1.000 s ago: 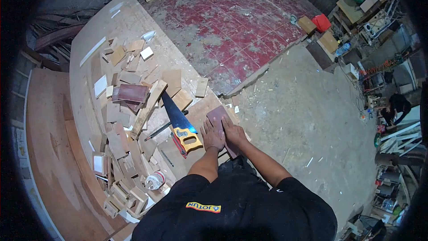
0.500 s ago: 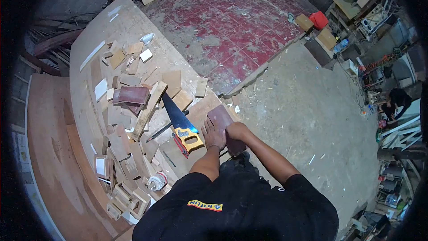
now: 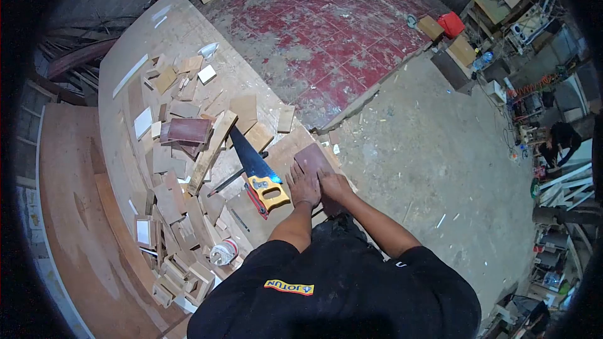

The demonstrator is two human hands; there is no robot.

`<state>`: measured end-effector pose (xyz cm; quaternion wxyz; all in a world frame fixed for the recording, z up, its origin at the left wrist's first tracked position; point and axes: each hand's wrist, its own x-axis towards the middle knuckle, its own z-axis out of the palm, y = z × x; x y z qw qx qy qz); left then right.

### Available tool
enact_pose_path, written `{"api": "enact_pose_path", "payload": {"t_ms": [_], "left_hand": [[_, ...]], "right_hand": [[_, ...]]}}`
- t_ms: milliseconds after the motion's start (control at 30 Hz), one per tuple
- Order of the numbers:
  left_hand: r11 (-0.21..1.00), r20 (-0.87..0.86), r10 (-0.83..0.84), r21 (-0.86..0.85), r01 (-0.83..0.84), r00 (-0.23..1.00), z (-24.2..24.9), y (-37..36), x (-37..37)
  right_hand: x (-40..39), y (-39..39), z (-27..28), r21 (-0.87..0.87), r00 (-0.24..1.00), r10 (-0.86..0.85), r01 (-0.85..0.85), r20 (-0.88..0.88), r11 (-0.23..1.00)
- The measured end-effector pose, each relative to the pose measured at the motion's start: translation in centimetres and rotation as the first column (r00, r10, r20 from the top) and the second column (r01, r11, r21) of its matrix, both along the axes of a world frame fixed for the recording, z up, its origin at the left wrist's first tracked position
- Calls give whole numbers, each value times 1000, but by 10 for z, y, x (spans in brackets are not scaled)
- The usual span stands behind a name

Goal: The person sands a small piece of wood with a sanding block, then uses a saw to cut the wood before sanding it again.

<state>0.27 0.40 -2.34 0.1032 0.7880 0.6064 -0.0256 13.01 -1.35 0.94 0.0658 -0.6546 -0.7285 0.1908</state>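
Note:
A maroon board [image 3: 312, 158] lies at the work table's near right edge. My left hand [image 3: 304, 187] rests on its left side, fingers stretched forward and slightly apart. On the right part of the board, my right hand [image 3: 333, 187] is closed, its fingers bent toward my left hand; anything under them is hidden. Just left of my left hand lies a handsaw [image 3: 259, 172] with a yellow handle, its blade pointing away from me. A dark rod [image 3: 226, 183] runs beneath the saw, and a thin dark tool [image 3: 239, 220] lies nearer to me.
Wood offcuts [image 3: 168, 199] are piled over the table [image 3: 129, 144], with more maroon pieces [image 3: 188, 130] and a clear roll or jar [image 3: 223, 253] among them. Beyond is a red tiled floor [image 3: 320, 31]. Another person [image 3: 561, 144] is at far right.
My right hand has moved slightly down and its fingers now lie more over the board. My left hand keeps its place on the board. The whole view has shifted slightly.

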Motion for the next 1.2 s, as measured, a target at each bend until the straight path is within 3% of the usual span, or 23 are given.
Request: {"api": "enact_pose_path", "payload": {"t_ms": [67,167,233,300,333,400,433,500,567,667,733,767,867,900,967,1067,1100,1167,1200], "left_hand": [[998,81,15,-62,-10,997,14,-2,0],[994,80,19,-105,-11,997,26,-3,1],[995,71,15,-99,-8,997,23,-3,2],[996,60,22,-90,-17,998,14,1,2],[998,45,9,-55,-6,999,9,1,1],[1000,24,-4,-27,5,1000,6,-2,0],[998,47,1,-56,1,999,14,-2,0],[997,69,9,-79,-4,998,23,0,2],[996,50,8,-88,-3,999,23,-1,1],[998,101,12,-68,-6,995,21,-3,1],[998,108,9,-60,-2,994,20,-3,-1],[999,118,4,-49,2,993,20,-4,-1],[999,98,3,-54,2,995,18,-4,-1],[999,100,-1,-50,6,995,18,-4,-1],[999,81,2,-51,2,997,17,-4,0],[1000,72,-3,-2,3,997,3,-3,-1],[1000,69,2,-3,-2,998,8,-3,-1],[996,55,-1,-90,6,999,29,-2,1],[997,83,10,-81,-3,996,31,-2,2]], "right_hand": [[5,-12,12,-240,1000,-11,12,8,971],[9,-9,38,-337,992,122,-106,27,936],[7,1,39,-312,999,40,-27,35,950],[12,22,45,-332,977,203,-170,65,928],[12,33,43,-329,977,206,-175,63,928],[10,47,36,-170,991,133,-127,28,977],[9,45,27,-173,991,133,-127,25,977],[9,46,10,94,998,49,-53,42,994],[10,38,-7,33,997,55,-57,47,998],[10,8,-18,96,1000,-12,14,-26,995],[10,-10,-6,-84,997,-47,42,-59,996],[11,-18,-2,-86,997,-49,44,-58,995],[16,-25,15,-193,995,83,-72,49,979],[17,-20,23,-189,996,79,-68,51,980],[20,-3,35,-364,978,205,-178,36,914],[17,37,39,-415,944,329,-286,34,864],[14,48,31,-416,942,333,-291,31,862],[10,58,6,-51,987,145,-148,-62,988],[9,56,3,-53,987,148,-151,-62,987]]}}
